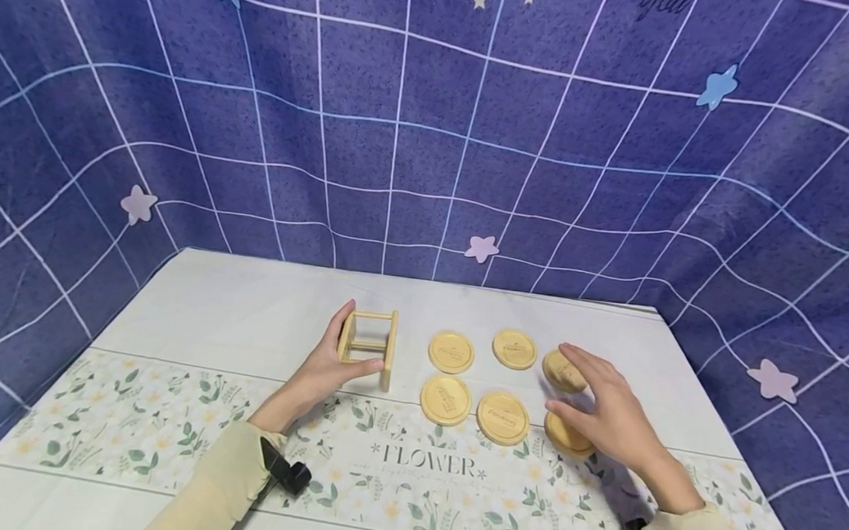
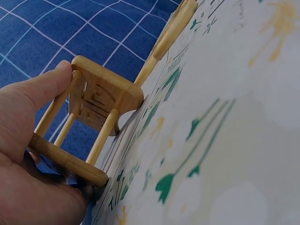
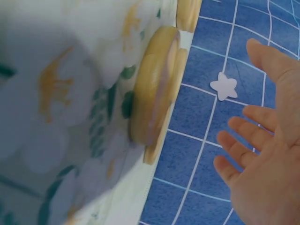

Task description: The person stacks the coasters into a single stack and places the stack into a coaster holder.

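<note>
My left hand grips a small wooden coaster holder, thumb and fingers spanning its two end boards. In the left wrist view the holder shows rods between two boards, one with cut-out marks. To the right, round wooden coasters lie in two rows, including a far-left coaster and a near-middle coaster. Above the rightmost pair, my right hand hovers with thumb and fingers spread, partly hiding the upper coaster and the lower coaster. The right wrist view shows this hand holding nothing.
A white table cloth carries a floral band with the printed word FLOWER. Behind and at both sides hangs a blue gridded curtain with star shapes. Each wrist wears a dark strap.
</note>
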A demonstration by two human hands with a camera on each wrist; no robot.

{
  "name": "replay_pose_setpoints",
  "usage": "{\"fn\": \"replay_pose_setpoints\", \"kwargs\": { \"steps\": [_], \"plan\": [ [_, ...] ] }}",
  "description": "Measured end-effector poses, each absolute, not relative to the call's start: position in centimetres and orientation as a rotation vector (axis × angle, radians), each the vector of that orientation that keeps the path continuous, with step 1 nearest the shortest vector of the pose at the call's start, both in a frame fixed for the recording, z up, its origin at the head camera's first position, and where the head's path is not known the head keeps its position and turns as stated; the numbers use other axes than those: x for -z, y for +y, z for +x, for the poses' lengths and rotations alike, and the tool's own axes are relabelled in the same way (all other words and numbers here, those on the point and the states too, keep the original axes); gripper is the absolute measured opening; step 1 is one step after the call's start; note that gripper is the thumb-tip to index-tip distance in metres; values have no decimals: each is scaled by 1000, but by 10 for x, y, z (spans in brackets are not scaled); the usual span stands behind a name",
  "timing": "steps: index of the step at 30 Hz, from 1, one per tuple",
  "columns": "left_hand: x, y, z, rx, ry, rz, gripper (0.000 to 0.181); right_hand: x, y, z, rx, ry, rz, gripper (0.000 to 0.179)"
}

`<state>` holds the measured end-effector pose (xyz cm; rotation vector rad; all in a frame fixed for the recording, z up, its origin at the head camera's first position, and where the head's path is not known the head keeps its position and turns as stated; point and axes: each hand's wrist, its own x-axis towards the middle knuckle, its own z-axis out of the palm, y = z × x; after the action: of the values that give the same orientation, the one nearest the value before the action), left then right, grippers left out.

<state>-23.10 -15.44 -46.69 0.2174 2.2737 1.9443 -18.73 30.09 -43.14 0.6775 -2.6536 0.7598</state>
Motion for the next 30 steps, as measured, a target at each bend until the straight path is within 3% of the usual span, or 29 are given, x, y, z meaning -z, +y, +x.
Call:
{"fn": "replay_pose_setpoints", "kwargs": {
  "steps": [15,30],
  "plan": [
    [465,-155,-232,-1888,2299,209,123,445,319,-181,-914,-2702,557,85],
    [465,-156,-232,-1868,2300,227,122,450,326,-181,-1096,-2761,643,72]
  ]
}}
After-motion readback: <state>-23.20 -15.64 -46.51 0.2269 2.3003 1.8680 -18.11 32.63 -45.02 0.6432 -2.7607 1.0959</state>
